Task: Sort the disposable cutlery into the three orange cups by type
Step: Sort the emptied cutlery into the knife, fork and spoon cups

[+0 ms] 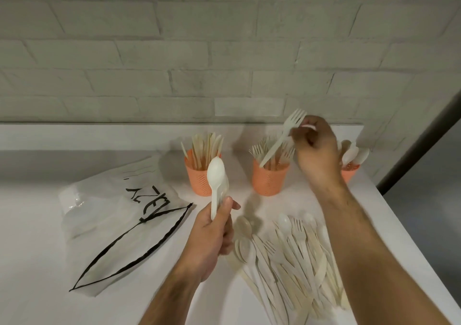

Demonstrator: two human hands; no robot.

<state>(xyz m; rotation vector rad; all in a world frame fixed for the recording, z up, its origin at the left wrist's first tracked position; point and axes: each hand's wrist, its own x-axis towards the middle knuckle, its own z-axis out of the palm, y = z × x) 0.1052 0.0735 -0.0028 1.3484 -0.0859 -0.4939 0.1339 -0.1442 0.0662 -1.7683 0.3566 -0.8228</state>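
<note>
Three orange cups stand in a row near the wall: the left cup (pixel 198 180) holds knives, the middle cup (pixel 269 181) holds forks, the right cup (pixel 349 172) holds spoons and is partly hidden by my right arm. My left hand (pixel 214 235) grips upright white spoons (pixel 216 175) by the handles, in front of the left cup. Over the middle cup, my right hand (pixel 315 142) pinches a white fork (pixel 284 135), tines up, its handle tip at the cup's mouth. A pile of mixed cutlery (pixel 287 257) lies on the table below my right arm.
A clear plastic bag (pixel 119 215) with black lettering and a black zip line lies at the left of the white table (pixel 37 250). A painted brick wall (pixel 224 50) rises right behind the cups. The table's right edge (pixel 409 237) runs close to the right cup.
</note>
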